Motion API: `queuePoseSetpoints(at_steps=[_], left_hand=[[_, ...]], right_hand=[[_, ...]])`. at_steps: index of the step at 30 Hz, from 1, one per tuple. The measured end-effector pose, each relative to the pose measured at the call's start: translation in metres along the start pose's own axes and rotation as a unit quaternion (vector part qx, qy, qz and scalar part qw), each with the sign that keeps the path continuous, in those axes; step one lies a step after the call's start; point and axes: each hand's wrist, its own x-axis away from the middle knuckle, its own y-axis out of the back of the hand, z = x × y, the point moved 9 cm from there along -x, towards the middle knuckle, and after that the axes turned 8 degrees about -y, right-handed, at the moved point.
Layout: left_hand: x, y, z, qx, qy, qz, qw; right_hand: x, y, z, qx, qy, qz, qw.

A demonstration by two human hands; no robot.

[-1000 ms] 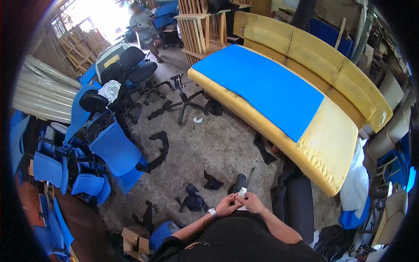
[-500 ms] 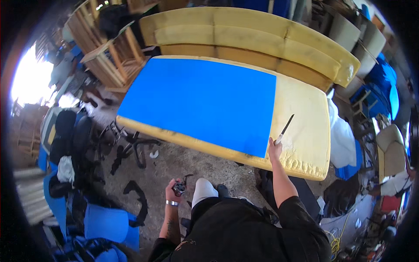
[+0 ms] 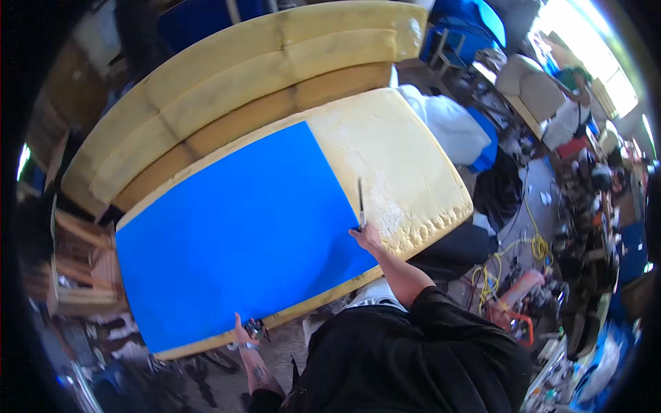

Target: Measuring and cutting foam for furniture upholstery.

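My right hand [image 3: 367, 238] is closed round the light handle of a long-bladed knife [image 3: 360, 196], whose blade points away from me over pale foam. That hand is at the right edge of a blue foam sheet [image 3: 234, 220]. The sheet lies flat on a large yellow foam seat [image 3: 392, 138], leaving the seat's right part bare. By the seat's near edge, toward the left, my left hand [image 3: 242, 335] grips a small dark, shiny object [image 3: 256, 329] whose kind I cannot make out. One digit of this hand sticks up against the blue sheet.
A curved yellow foam backrest [image 3: 227, 89] runs along the seat's far side. A wooden frame [image 3: 82, 265] stands at the left. White wrapped material [image 3: 447, 127] is beyond the seat's right end. Yellow cable [image 3: 540, 248] lies coiled on the floor at right. Another person [image 3: 571, 117] is at far right.
The view has swung to the right and closer to the seat. My left hand has come up to the seat's near edge with its object. My right hand still holds the knife, at the sheet's edge.
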Motion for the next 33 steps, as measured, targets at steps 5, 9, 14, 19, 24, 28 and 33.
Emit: queuePoseSetpoints(at_steps=[5,9,14,19,24,28,33], left_hand=[[0.068,-0.049,-0.086,0.110,-0.217,0.130,0.961],[0.174,-0.114,-0.149,0.123,-0.332,0.231,0.906],[0.228,-0.229,-0.033,-0.044,-0.245,0.293,0.923],[0.260,-0.410,0.178,-0.086,-0.071,0.479,0.871],[0.242,-0.473,0.279,-0.312,0.013,0.505,0.804],[0.225,-0.460,0.314,-0.408,0.076,0.470,0.779],[0.194,-0.421,0.301,-0.341,0.048,0.464,0.816]], right_hand=[[0.037,0.099,0.137,-0.157,0.262,-0.023,0.952],[0.058,0.243,0.217,-0.133,0.430,-0.147,0.881],[0.034,0.484,0.113,0.010,0.311,-0.411,0.857],[-0.082,0.592,-0.051,0.021,0.234,-0.276,0.932],[-0.200,0.576,-0.197,0.121,0.155,-0.335,0.922],[-0.251,0.532,-0.283,0.094,0.117,-0.280,0.948],[-0.250,0.503,-0.299,0.118,0.077,-0.316,0.938]])
